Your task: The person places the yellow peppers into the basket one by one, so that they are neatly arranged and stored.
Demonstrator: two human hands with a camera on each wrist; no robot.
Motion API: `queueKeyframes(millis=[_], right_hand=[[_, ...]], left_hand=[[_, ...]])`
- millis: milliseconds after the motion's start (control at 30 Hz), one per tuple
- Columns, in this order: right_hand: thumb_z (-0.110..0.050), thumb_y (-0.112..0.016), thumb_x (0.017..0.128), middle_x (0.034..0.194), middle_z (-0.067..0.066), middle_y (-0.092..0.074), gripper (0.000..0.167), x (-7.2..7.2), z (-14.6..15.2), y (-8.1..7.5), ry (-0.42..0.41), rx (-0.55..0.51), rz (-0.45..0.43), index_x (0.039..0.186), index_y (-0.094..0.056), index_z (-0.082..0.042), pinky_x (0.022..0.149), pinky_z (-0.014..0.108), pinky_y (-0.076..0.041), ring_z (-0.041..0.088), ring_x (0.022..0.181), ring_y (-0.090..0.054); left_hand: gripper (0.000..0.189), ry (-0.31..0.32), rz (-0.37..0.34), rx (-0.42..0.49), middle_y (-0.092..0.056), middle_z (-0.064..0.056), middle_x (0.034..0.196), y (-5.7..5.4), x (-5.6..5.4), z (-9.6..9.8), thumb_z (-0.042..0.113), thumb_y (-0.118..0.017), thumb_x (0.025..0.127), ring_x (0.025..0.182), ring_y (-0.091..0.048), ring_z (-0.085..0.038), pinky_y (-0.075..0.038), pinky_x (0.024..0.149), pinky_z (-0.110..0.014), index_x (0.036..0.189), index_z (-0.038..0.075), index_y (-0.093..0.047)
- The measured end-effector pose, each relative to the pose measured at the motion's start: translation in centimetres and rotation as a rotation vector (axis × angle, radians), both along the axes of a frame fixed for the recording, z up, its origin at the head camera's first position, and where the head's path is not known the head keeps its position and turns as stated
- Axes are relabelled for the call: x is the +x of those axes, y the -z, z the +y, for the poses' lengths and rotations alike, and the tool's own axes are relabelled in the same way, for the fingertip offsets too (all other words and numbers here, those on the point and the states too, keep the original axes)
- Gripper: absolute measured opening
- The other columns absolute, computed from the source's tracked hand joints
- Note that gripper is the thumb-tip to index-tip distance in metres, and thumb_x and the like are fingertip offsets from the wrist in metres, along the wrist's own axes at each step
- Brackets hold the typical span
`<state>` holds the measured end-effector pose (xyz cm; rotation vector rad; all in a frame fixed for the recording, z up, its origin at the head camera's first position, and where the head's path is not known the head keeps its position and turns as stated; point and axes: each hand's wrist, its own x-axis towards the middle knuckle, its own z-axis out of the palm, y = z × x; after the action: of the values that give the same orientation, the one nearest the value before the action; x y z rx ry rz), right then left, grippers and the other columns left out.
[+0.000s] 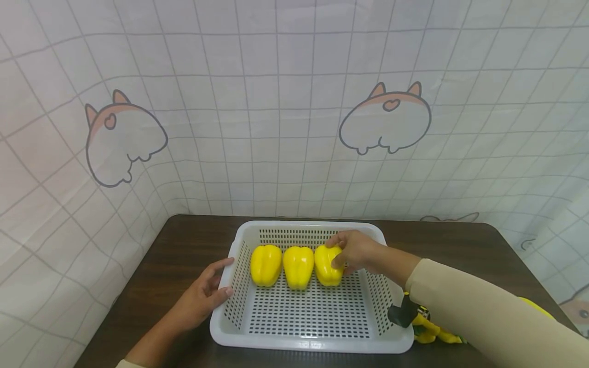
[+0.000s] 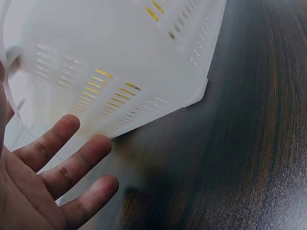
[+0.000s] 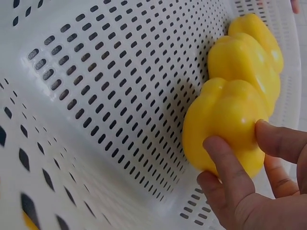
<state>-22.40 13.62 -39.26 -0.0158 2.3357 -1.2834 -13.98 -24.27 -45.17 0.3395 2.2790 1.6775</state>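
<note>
By the right hand [image 1: 356, 249], a glossy yellow bell pepper [image 1: 324, 267] is gripped inside a white perforated plastic basket [image 1: 313, 344], lower centre of the frame. By the left hand [image 1: 199, 300], fingers extended, its left rim is touched. Leftward, 2 more yellow bell peppers [image 1: 298, 268] are lined up. Beneath, a dark brown wood-grained surface [image 1: 184, 250] is seen.

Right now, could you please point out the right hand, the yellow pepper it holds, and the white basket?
Right hand [image 1: 358, 250], head view: back of the hand.
Yellow pepper [image 3: 226, 119], right wrist view: middle of its visible side.
White basket [image 1: 308, 345], head view: middle of its near rim.
</note>
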Motion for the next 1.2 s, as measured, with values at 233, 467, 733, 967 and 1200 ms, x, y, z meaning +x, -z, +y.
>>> queueKeyframes(millis=[233,467,733,967,1200], right_hand=[[0.010,-0.076,0.084,0.132,0.018,-0.058,0.047,-0.1,-0.3,0.3,0.010,0.009,-0.015,0.127,-0.065,-0.005,0.070,0.039,-0.064,0.031,0.103,-0.066],[0.012,-0.073,0.085,0.137,0.021,-0.055,0.043,-0.1,-0.5,0.3,0.023,0.020,-0.021,0.124,-0.066,-0.006,0.070,0.041,-0.064,0.034,0.108,-0.064],[0.008,-0.073,0.088,0.129,0.018,-0.056,0.036,0.1,-0.7,0.2,0.017,0.066,0.011,0.120,-0.067,-0.006,0.069,0.042,-0.064,0.031,0.101,-0.067],[0.006,-0.074,0.087,0.127,0.017,-0.056,0.036,0.4,-0.8,-0.1,0.012,0.117,0.040,0.120,-0.070,-0.008,0.066,0.038,-0.064,0.029,0.097,-0.067],[0.001,-0.077,0.087,0.143,0.022,-0.050,0.039,0.8,-0.2,-1.3,0.002,0.155,0.073,0.124,-0.069,-0.010,0.069,0.035,-0.063,0.036,0.110,-0.066]], left_hand=[[0.070,-0.008,0.000,-0.014,-0.048,-0.034,0.140,-0.2,0.0,0.1,0.020,-0.063,0.102,0.103,-0.070,-0.037,-0.063,0.078,-0.045,0.158,0.015,-0.020],[0.069,0.011,0.019,-0.006,-0.049,-0.034,0.140,-0.3,0.0,0.1,0.018,-0.061,0.103,0.101,-0.071,-0.035,-0.063,0.078,-0.043,0.158,0.014,-0.020],[0.068,0.043,0.048,0.020,-0.049,-0.036,0.138,-0.2,0.1,0.0,0.016,-0.059,0.103,0.099,-0.071,-0.034,-0.063,0.077,-0.042,0.159,0.011,-0.019],[0.068,0.060,0.056,0.036,-0.047,-0.038,0.139,-0.1,0.1,-0.2,0.014,-0.058,0.103,0.099,-0.071,-0.035,-0.063,0.077,-0.043,0.159,0.010,-0.018],[0.068,0.064,0.056,0.036,-0.047,-0.038,0.139,-0.1,0.1,-0.4,0.014,-0.058,0.103,0.101,-0.071,-0.036,-0.063,0.077,-0.043,0.159,0.009,-0.018]])
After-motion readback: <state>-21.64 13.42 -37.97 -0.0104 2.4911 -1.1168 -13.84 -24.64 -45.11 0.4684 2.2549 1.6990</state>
